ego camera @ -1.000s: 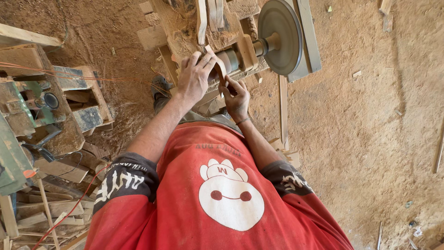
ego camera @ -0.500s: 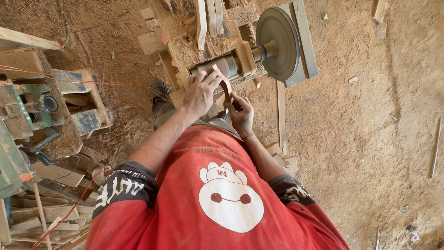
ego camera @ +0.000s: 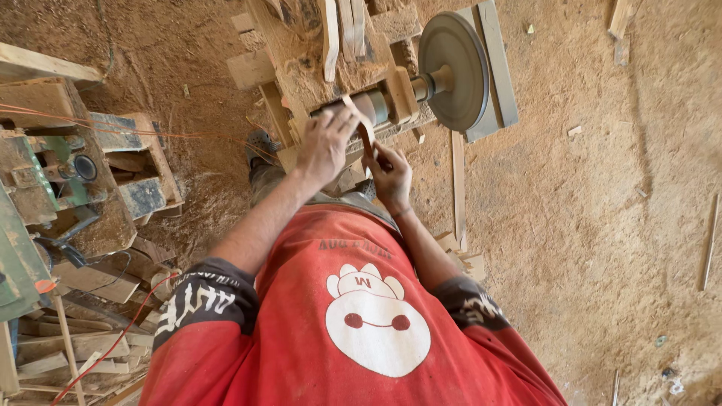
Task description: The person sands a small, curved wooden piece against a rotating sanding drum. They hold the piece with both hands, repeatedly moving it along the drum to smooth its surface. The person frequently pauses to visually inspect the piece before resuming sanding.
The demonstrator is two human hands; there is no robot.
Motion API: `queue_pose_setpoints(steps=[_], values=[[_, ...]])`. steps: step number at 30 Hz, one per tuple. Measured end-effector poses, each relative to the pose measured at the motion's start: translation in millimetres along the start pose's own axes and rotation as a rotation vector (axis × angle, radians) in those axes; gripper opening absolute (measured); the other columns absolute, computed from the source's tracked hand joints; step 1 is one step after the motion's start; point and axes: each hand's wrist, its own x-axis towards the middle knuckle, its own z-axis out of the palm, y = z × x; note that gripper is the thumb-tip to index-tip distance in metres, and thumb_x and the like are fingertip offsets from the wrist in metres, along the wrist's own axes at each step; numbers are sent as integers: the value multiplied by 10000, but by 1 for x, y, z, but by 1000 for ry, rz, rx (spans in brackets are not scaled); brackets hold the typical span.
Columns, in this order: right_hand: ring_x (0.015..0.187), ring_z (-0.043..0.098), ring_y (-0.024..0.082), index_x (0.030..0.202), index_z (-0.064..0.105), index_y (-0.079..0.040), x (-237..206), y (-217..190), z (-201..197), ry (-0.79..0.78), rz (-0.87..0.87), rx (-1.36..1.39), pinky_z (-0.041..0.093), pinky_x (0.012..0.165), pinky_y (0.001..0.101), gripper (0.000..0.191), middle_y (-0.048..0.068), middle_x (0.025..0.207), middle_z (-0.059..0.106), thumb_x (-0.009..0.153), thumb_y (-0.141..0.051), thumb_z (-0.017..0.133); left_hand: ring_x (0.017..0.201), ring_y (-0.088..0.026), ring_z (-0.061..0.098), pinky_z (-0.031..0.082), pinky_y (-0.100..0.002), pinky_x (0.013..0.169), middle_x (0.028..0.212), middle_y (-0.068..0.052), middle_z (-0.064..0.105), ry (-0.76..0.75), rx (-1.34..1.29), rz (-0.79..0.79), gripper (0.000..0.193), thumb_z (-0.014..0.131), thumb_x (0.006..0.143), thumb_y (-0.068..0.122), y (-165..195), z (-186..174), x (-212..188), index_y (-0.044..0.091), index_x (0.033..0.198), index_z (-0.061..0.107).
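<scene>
We hold a thin, pale, curved wooden strip [ego camera: 364,128] against the grey cylindrical sanding drum [ego camera: 372,107] of a wooden bench machine [ego camera: 301,68]. Our left hand [ego camera: 325,144] presses its upper end, fingers spread. Our right hand [ego camera: 391,174] grips its lower end. A large grey metal disc [ego camera: 453,71] sits beside the drum.

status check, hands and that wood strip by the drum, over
Left hand and right hand both grip thin wooden strip. Strip at sanding drum. Nothing blocking.
</scene>
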Motion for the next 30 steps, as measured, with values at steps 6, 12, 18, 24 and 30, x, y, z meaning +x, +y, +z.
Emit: queue_pose_setpoints(steps=[6, 12, 18, 24, 30], values=[[841, 709, 155, 1272, 729, -42, 35, -29, 17, 75, -148, 24, 607, 762, 281, 409, 76, 969, 699, 879, -91, 831, 1042, -238, 526, 473, -360, 910, 1499, -90, 579, -36, 133, -1, 545, 640, 885, -15, -22, -27, 26, 48, 1426, 618], [848, 733, 162, 1256, 728, -30, 58, -60, 13, 111, -225, 32, 613, 779, 287, 386, 74, 953, 692, 881, -49, 816, 1067, -222, 526, 474, -352, 936, 1578, -66, 516, 60, 142, -24, 617, 642, 882, -86, -25, -45, 51, 27, 1484, 566], [899, 745, 165, 1264, 716, -29, 84, -77, 18, 104, -261, 101, 606, 828, 293, 391, 78, 1002, 712, 888, -22, 820, 1033, -218, 521, 461, -370, 970, 1552, -119, 545, 109, 159, -37, 600, 650, 889, -77, -35, -59, 77, 30, 1475, 577], [960, 755, 167, 1350, 608, 1, 83, -73, 16, 54, -308, 292, 627, 877, 293, 463, 104, 1064, 767, 913, 28, 756, 1156, -238, 552, 470, -364, 990, 1534, -65, 562, 151, 224, 50, 521, 653, 944, -41, -28, -87, 82, 121, 1437, 604], [994, 759, 163, 1382, 594, 7, 34, -55, -26, -86, -363, 79, 661, 884, 289, 470, 124, 1122, 735, 938, 10, 748, 983, -216, 665, 598, -267, 706, 1292, -116, 687, -45, 322, 310, 460, 669, 889, 33, -6, -122, 72, 103, 1343, 681]])
